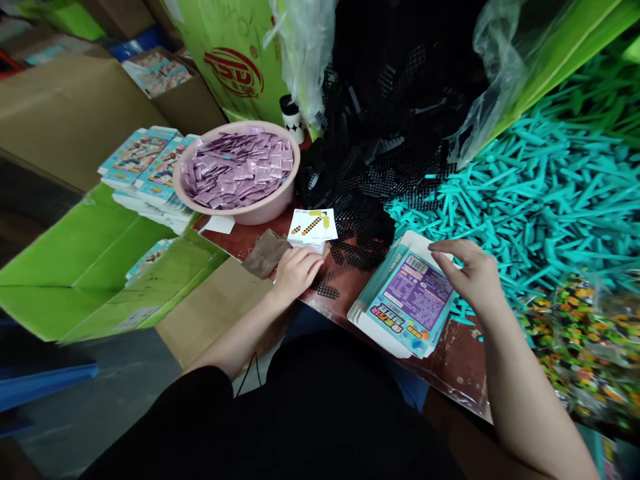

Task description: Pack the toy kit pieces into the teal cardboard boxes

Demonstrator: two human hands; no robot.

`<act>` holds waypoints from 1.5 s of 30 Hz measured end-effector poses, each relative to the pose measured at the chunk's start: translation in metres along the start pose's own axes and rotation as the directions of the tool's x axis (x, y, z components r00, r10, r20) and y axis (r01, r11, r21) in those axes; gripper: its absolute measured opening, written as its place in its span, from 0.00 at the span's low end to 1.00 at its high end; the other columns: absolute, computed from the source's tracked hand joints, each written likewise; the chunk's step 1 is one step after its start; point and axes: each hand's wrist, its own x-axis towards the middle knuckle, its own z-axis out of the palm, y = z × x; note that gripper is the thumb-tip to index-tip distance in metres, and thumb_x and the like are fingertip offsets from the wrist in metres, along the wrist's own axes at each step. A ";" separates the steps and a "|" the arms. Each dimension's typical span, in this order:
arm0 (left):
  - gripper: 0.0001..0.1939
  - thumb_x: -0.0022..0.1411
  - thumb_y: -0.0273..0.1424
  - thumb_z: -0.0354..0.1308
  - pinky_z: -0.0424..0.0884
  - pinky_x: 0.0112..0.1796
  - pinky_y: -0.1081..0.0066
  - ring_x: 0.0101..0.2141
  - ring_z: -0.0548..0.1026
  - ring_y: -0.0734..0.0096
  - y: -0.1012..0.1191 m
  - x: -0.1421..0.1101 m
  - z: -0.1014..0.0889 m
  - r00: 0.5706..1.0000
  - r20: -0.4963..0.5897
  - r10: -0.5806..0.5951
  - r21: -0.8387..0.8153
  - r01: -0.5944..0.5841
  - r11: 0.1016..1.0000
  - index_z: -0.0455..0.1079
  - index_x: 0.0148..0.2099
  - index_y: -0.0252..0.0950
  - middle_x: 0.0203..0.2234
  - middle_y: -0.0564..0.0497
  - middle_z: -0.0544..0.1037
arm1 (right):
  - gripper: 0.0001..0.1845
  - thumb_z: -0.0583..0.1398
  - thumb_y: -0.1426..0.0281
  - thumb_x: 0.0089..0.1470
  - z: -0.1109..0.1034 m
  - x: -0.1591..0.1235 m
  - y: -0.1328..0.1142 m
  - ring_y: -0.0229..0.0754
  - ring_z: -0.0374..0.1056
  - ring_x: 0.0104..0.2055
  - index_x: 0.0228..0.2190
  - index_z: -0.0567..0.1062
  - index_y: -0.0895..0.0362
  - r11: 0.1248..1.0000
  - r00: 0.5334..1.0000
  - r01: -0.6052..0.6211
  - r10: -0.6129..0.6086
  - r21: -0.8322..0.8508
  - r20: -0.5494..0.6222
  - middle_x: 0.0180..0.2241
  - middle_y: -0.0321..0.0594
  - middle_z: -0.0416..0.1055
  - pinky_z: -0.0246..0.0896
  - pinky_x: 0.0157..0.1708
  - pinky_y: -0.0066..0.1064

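My left hand [295,273] is at the near edge of a small stack of white cards [314,227], its fingers together and curled against them. The top card shows a yellow and orange pixel pickaxe. Beside that hand lies a crumpled brown cloth [267,254]. My right hand [470,273] reaches over a pile of flattened purple and teal printed boxes [407,300], thumb and forefinger pinching at the top box's far flap. Its other fingers are partly hidden.
A pink basin [295,187] of purple sachets stands left, near stacked printed boxes [140,157]. Black lattice pieces [370,160] heap up at the back. Teal plastic sticks [550,180] and bagged colourful parts [585,340] lie right. A black-lidded cup [293,120] stands behind the basin.
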 end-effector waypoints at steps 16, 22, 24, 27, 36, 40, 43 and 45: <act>0.10 0.68 0.31 0.54 0.70 0.40 0.64 0.41 0.76 0.59 -0.010 0.056 -0.001 0.995 0.096 0.022 0.149 -0.036 0.988 0.75 0.36 0.37 0.35 0.46 0.78 | 0.12 0.58 0.69 0.63 0.072 0.015 -0.057 0.46 0.74 0.46 0.44 0.79 0.57 0.987 0.894 0.159 -0.141 -0.007 0.426 0.43 0.45 0.78 0.68 0.49 0.39; 0.05 0.60 0.31 0.62 0.72 0.39 0.66 0.36 0.77 0.63 -0.021 0.062 -0.002 0.989 0.113 -0.093 -0.201 0.114 0.973 0.75 0.32 0.36 0.33 0.48 0.80 | 0.18 0.50 0.76 0.63 0.151 0.045 -0.103 0.54 0.71 0.49 0.45 0.79 0.64 0.860 0.647 0.408 -0.036 -0.306 0.762 0.50 0.59 0.72 0.68 0.40 0.41; 0.04 0.59 0.30 0.62 0.73 0.42 0.66 0.38 0.78 0.63 -0.025 0.061 -0.007 0.987 0.123 -0.099 -0.320 0.134 0.938 0.76 0.35 0.36 0.37 0.47 0.81 | 0.19 0.50 0.78 0.63 0.162 0.050 -0.108 0.53 0.70 0.49 0.42 0.80 0.65 0.862 0.631 0.424 -0.062 -0.278 0.773 0.51 0.59 0.72 0.68 0.39 0.39; 0.06 0.59 0.31 0.60 0.74 0.41 0.67 0.39 0.79 0.64 -0.027 0.060 -0.023 0.984 0.007 -0.176 -0.420 0.162 0.893 0.78 0.37 0.37 0.38 0.49 0.83 | 0.14 0.54 0.76 0.62 0.157 0.052 -0.108 0.51 0.68 0.51 0.40 0.81 0.62 0.862 0.607 0.451 -0.104 -0.233 0.788 0.50 0.54 0.74 0.67 0.42 0.35; 0.08 0.57 0.27 0.60 0.75 0.39 0.72 0.35 0.80 0.71 0.058 0.161 -0.003 0.975 -0.183 -0.129 -0.741 -0.051 0.669 0.76 0.40 0.34 0.34 0.51 0.82 | 0.10 0.59 0.72 0.62 0.068 0.002 -0.087 0.41 0.75 0.41 0.44 0.78 0.58 0.936 0.823 0.003 -0.202 0.352 0.531 0.41 0.43 0.80 0.66 0.43 0.30; 0.13 0.59 0.22 0.54 0.75 0.40 0.72 0.37 0.81 0.69 0.121 0.212 0.071 0.995 0.100 0.008 -0.699 0.064 0.712 0.75 0.45 0.30 0.37 0.47 0.83 | 0.12 0.59 0.68 0.63 0.015 -0.048 -0.081 0.42 0.75 0.48 0.46 0.78 0.57 0.806 0.919 -0.134 -0.116 0.577 0.376 0.46 0.45 0.78 0.68 0.49 0.35; 0.16 0.59 0.19 0.53 0.74 0.38 0.70 0.35 0.81 0.67 0.152 0.205 0.110 0.927 0.343 0.150 -0.547 0.067 0.835 0.75 0.47 0.29 0.36 0.45 0.83 | 0.09 0.66 0.66 0.56 -0.025 -0.091 -0.060 0.43 0.77 0.42 0.40 0.81 0.54 0.736 0.955 -0.296 0.217 0.609 0.202 0.41 0.43 0.80 0.72 0.44 0.36; 0.16 0.56 0.20 0.59 0.74 0.39 0.68 0.35 0.80 0.64 0.161 0.181 0.120 0.876 0.420 0.238 -0.525 0.020 0.851 0.77 0.46 0.31 0.34 0.46 0.83 | 0.13 0.69 0.65 0.52 -0.048 -0.114 -0.035 0.41 0.76 0.31 0.40 0.80 0.53 0.667 0.873 -0.365 0.488 0.650 -0.011 0.30 0.37 0.79 0.73 0.33 0.33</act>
